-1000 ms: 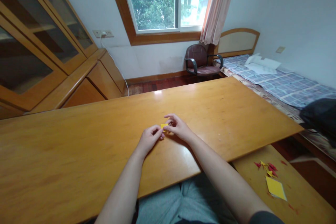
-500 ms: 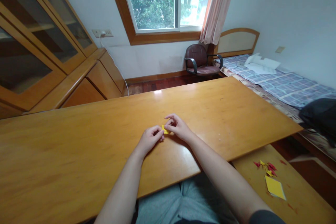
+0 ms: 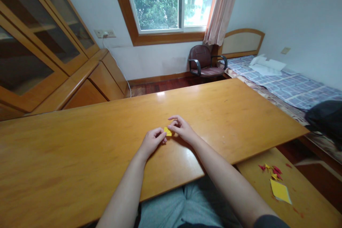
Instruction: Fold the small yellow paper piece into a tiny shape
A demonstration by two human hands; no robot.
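A small folded piece of yellow paper point(image 3: 167, 131) is between my two hands, just above the wooden table point(image 3: 112, 142). My left hand point(image 3: 154, 140) pinches its left side between thumb and fingers. On the other side, my right hand point(image 3: 181, 128) has its thumb and a finger at the paper's right edge, with its index finger raised and curved. The finer folds are too small to make out, and the fingers cover part of the paper.
On a lower surface point(image 3: 256, 165) at the right lie several small red and yellow folded paper pieces point(image 3: 275, 171) and a stack of yellow paper squares point(image 3: 280, 191). Beyond the table are a maroon chair point(image 3: 201, 60), a bed point(image 3: 291, 82) and a glass-fronted cabinet point(image 3: 48, 39).
My right fingers have shifted slightly on the yellow paper, and a little more of its surface shows. My left hand keeps its pinch in nearly the same place.
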